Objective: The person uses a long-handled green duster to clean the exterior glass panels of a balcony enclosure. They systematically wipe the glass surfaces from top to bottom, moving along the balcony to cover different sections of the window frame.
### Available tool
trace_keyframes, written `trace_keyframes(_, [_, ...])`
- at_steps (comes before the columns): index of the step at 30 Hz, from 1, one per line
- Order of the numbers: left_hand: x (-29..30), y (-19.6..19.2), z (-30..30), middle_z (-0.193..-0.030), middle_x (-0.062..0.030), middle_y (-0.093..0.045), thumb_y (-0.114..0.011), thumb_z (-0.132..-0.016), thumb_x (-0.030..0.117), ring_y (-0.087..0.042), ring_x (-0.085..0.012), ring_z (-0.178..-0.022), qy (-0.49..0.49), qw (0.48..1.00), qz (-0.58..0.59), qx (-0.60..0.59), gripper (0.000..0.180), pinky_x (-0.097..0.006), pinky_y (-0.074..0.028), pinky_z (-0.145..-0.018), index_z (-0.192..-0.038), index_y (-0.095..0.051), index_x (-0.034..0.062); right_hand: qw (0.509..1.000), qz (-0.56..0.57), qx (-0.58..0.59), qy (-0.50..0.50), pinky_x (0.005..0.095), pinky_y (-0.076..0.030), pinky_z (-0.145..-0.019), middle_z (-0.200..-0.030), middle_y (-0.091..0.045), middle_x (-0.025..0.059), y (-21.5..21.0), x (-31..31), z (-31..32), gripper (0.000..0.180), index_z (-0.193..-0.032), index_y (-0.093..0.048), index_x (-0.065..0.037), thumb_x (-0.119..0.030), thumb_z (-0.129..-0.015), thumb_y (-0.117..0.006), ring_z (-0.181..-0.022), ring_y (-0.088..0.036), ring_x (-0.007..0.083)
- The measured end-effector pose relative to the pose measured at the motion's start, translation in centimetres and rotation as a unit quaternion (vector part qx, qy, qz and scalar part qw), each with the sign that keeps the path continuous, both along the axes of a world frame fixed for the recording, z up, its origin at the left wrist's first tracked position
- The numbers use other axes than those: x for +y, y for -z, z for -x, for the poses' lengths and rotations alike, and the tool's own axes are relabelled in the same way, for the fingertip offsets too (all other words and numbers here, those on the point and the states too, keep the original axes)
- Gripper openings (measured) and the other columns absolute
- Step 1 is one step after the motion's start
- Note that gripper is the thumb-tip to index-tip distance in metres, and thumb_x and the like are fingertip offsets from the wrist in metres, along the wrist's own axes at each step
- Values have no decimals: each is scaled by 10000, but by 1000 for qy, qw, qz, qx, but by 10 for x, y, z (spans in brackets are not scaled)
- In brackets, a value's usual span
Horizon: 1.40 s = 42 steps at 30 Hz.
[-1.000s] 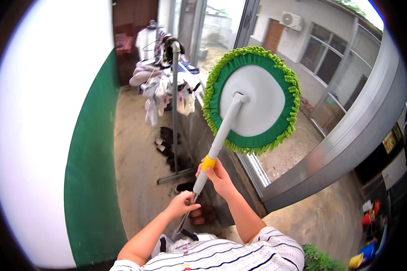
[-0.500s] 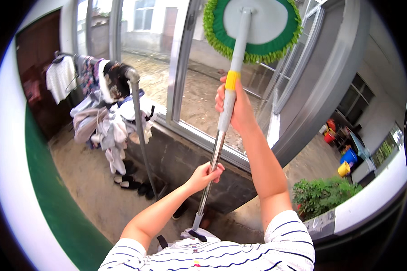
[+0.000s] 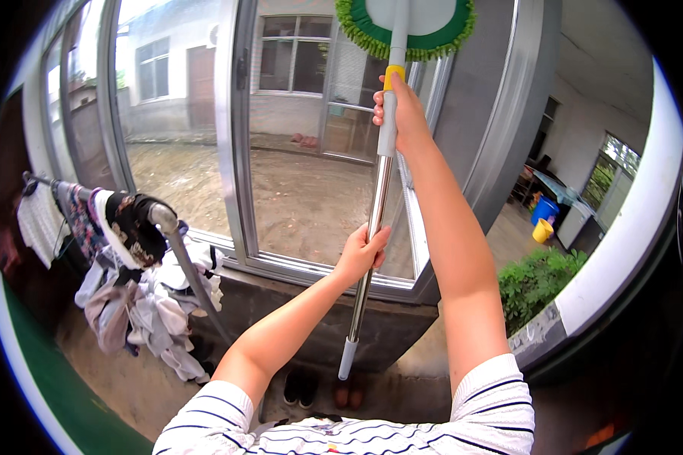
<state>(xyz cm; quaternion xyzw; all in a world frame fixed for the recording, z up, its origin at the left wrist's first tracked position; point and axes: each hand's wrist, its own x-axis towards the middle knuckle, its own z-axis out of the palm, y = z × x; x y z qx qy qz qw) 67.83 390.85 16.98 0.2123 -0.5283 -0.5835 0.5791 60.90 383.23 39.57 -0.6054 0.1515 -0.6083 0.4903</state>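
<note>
A long-handled mop (image 3: 363, 292) is held up in front of me, its metal pole tilted away toward the window. At its top is a round green head (image 3: 431, 47) with a shaggy light-green fringe and a grey back plate, partly cut off by the upper edge. My right hand (image 3: 404, 114) wraps the grey upper grip just below the yellow collar. Lower down, my left hand (image 3: 363, 256) is closed around the bare metal pole. The pole's grey end cap hangs free above the floor. Behind the pole stands the window frame (image 3: 239, 152).
A metal rack (image 3: 193, 277) with hanging clothes (image 3: 133, 227) stands at the left. Under the window runs a low dark wall (image 3: 281, 303), with shoes (image 3: 300, 388) on the floor below. To the right are a green plant (image 3: 542, 284), a yellow bucket (image 3: 542, 230) and a blue bucket (image 3: 545, 210).
The mop has been raised higher, both hands moving up with it, and its lower end has come away from my shirt. My view has tilted up and shifted right, showing more of the window.
</note>
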Motion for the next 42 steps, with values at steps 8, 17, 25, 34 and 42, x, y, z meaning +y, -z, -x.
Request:
trace_keyframes(8, [1,4,8,-612,-16,-380,-393,-986,478,-381,-108,-416,68,996,-28,51,477,-259,-289,-394,-720,-395,83,951,22,98,293,333,-483,-795,-1124,-507,109,52,13,12,634,-1325,-373,-35,-543,-949,-416,-863,-557,159])
trace_keyframes(17, [7,-6,-13,-584,-3,-380,-410,-977,488,-374,-102,-399,106,993,-24,54,479,-261,-282,-372,-712,-413,89,900,-117,152,390,284,-448,-809,-1016,-554,63,479,230,3,395,-1193,-508,-31,-347,-957,-528,-904,-544,149])
trace_keyframes(25, [51,-46,-17,-575,37,-387,-483,-961,459,-384,-57,-449,48,997,18,60,452,-237,-308,-403,-704,-418,93,816,-174,126,537,285,-422,-480,-593,-538,36,477,268,-65,288,-818,-564,-27,-274,-828,-712,-501,-511,110])
trace_keyframes(34, [7,-222,20,-648,-20,-506,-611,-903,267,-484,-83,-488,-61,943,326,-41,257,-233,-372,-415,-922,-511,31,891,-136,22,432,246,-363,-359,-532,-471,-3,293,198,-47,284,-752,-483,-66,-254,-877,-655,-394,-467,83])
trace_keyframes(42, [4,-312,45,-782,-110,-588,-625,-816,139,-627,-168,-574,-77,930,302,-195,360,-313,-504,-528,-1082,-447,-26,922,-56,20,383,256,-357,-340,-530,-454,12,153,143,3,289,-769,-439,-36,-229,-911,-601,-383,-458,92])
